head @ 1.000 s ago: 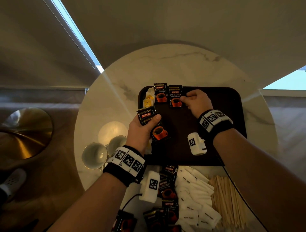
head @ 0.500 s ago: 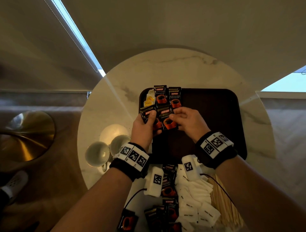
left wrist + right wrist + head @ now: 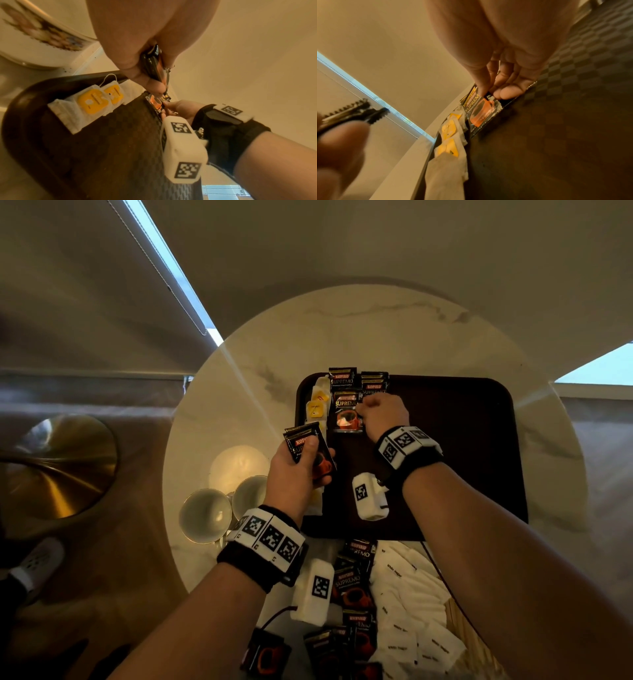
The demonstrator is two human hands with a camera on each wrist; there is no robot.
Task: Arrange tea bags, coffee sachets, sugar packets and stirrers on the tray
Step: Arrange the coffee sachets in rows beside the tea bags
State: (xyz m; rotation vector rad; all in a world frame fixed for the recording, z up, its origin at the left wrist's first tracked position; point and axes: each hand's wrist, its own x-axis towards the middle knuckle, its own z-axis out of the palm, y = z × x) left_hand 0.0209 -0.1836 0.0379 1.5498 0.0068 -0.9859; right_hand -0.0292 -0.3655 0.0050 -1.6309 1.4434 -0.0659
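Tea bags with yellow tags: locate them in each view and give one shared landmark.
Head: tea bags at the tray's far left corner.
Left wrist: left of centre, along the tray rim.
Right wrist: lower centre, along the tray edge.
Landmark: the coffee sachet the right hand pinches, beside them.

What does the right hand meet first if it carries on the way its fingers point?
Probably the coffee sachet on the tray: the right hand already pinches its edge, fingertips pointing at it. Beyond lie the tea bags. Depth is unclear.

Left hand grips coffee sachets above tea bags.
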